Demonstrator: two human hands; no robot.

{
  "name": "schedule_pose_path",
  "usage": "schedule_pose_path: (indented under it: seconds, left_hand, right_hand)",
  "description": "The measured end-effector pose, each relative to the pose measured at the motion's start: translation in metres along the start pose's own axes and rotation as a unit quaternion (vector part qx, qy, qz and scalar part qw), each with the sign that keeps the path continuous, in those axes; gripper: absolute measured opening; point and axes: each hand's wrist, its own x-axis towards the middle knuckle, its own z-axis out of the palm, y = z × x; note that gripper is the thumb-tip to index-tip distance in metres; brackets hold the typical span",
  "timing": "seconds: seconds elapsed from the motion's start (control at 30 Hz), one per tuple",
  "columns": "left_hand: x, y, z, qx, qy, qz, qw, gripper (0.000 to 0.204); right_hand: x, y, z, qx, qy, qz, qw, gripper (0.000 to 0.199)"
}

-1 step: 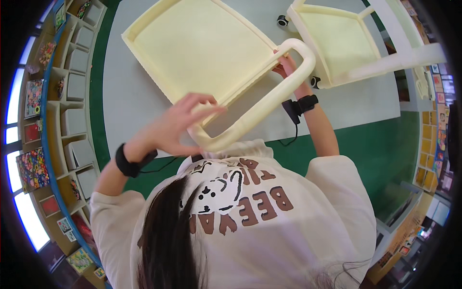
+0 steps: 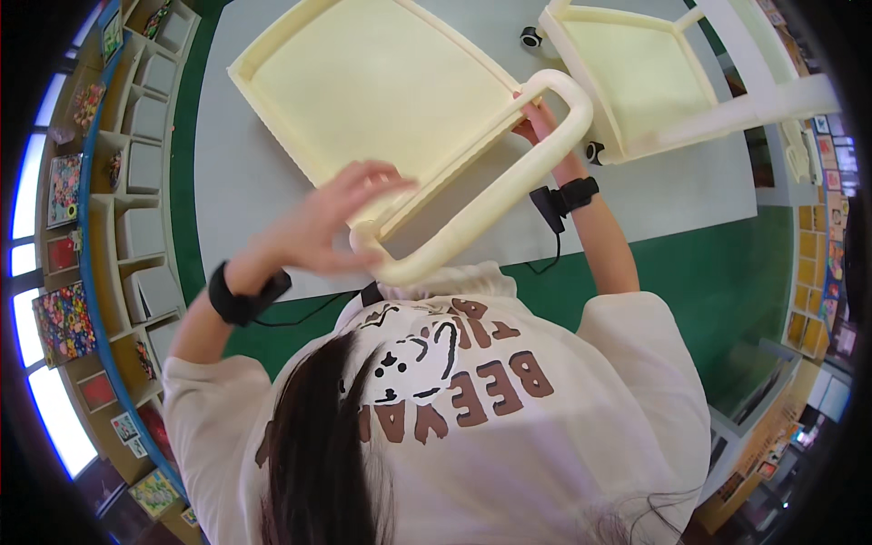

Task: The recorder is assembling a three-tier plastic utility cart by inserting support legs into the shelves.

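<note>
A cream plastic chair [image 2: 381, 91] is held tipped over above the grey table [image 2: 245, 191], seat panel toward the far side, its rounded loop backrest [image 2: 481, 195] pointing back at the person. The left hand [image 2: 331, 218] is laid on the near-left corner of the loop, fingers [image 2: 372, 177] spread and curled over the inner edge of the frame; the grip is loose, partly open, palm against the tube. The right hand [image 2: 536, 123] is seen at the far-right bend of the loop, mostly hidden behind the tube; its grip is closed around that bend as far as can be told, only fingertips showing. A black wristband [image 2: 238, 295] with a trailing cable is worn on the left wrist, and another black band [image 2: 570, 195] on the right wrist. A second cream chair [image 2: 636, 77] is lying on the table just beside the first, to the right, its white legs [image 2: 772, 82] reaching toward the picture's right rim. Two small black round objects [image 2: 530, 36] sit on the table near that second chair. The person's cream printed sweatshirt [image 2: 509, 409] and dark hair fill the lower part of the view. Green floor [image 2: 718, 272] borders the table; shelving with colourful items [image 2: 118, 182] runs along the left.
</note>
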Motion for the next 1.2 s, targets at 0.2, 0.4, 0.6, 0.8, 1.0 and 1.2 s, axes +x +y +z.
schedule_pose_path:
  seconds: [0.2, 0.4, 0.6, 0.8, 1.0, 1.2]
  left_hand:
    - [0.092, -0.021, -0.048, -0.01, -0.022, -0.179, 0.984, 0.066]
    - [0.205, -0.037, 0.007, 0.046, 0.016, -0.042, 0.998, 0.073]
    - [0.228, -0.048, 0.05, 0.089, 0.016, -0.061, 0.994, 0.052]
    - [0.224, -0.052, 0.051, 0.148, -0.031, -0.07, 0.986, 0.047]
    - [0.223, -0.044, 0.05, 0.19, 0.011, 0.13, 0.973, 0.053]
    - [0.217, -0.05, 0.05, 0.248, -0.039, 0.232, 0.94, 0.038]
  right_hand:
    - [-0.014, -0.006, 0.012, -0.006, -0.072, 0.008, 0.997, 0.043]
    - [-0.022, 0.002, 0.013, 0.103, -0.06, -0.035, 0.992, 0.038]
    - [-0.042, -0.01, 0.029, 0.106, -0.075, -0.088, 0.988, 0.05]
    - [-0.05, -0.006, 0.027, 0.094, -0.028, -0.071, 0.993, 0.029]
    - [-0.046, 0.011, 0.028, 0.075, -0.014, -0.058, 0.995, 0.021]
    - [-0.049, 0.019, 0.034, 0.008, 0.025, -0.066, 0.997, 0.028]
